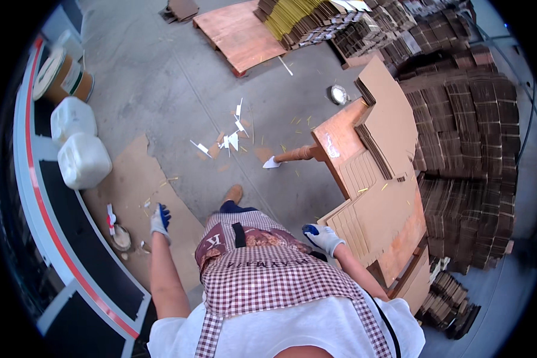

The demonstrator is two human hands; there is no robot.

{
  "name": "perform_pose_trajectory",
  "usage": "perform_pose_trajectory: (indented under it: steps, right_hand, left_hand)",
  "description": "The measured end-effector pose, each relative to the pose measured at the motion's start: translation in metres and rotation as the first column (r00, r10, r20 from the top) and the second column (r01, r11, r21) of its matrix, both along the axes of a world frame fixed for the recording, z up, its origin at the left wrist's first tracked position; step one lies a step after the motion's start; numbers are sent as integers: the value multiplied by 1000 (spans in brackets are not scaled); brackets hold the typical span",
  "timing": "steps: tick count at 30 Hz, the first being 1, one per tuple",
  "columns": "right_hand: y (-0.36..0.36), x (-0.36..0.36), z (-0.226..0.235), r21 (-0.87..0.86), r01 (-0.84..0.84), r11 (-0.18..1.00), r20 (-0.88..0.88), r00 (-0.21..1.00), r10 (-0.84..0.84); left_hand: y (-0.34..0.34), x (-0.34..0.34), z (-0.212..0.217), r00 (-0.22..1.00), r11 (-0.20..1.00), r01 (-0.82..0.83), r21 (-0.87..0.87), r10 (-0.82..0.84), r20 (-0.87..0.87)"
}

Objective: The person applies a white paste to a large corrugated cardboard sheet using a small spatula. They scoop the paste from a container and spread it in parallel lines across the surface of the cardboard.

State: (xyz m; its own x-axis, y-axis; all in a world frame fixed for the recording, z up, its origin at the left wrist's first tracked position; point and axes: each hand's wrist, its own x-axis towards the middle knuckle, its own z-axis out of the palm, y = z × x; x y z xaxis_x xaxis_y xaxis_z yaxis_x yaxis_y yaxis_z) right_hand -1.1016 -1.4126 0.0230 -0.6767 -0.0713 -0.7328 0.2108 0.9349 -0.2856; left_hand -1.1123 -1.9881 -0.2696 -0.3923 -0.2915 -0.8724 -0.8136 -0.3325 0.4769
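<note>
My left hand (160, 222), in a white glove with a blue palm, hangs over the brown cardboard sheet (146, 173) on the floor. Its fingers are loosely bent and apart, with nothing in them. My right hand (324, 237), gloved alike, is held beside my apron (268, 280), close to the near left edge of the wooden table (334, 143). It appears empty, the fingers slightly curled and partly hidden. Flat cut cardboard pieces (376, 218) lie fanned on the table just right of this hand. Farther along, a stack of cardboard sheets (389, 125) rests on it.
Tall stacks of bundled cardboard (465, 119) stand at right. White jugs (85, 161) and a brown drum (65, 77) line the left. Paper scraps (231, 142) litter the floor ahead, near a turned wooden table leg (295, 154). Beyond lies a wooden pallet (238, 36).
</note>
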Motion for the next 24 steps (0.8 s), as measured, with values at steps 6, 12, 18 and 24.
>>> perform_pose_trajectory:
  steps: [6, 12, 18, 24]
  right_hand:
    - [-12, -107, -12, -250, 158, 955, -60, 982, -178]
    - [-33, -285, -13, -302, 68, 951, -120, 987, -109]
    - [-51, -491, -40, -429, 104, 897, -251, 940, -229]
    - [-30, -632, -92, -381, 454, 805, -147, 830, -538]
  left_hand:
    - [77, -50, -11, 996, 983, 83, 162, -87, 16]
    - [107, -101, 1, 980, 956, -24, 293, -35, 195]
    - [64, -258, 22, 866, 968, 202, 148, -247, 435]
    - [83, -562, 35, 963, 963, 268, -36, -267, 29]
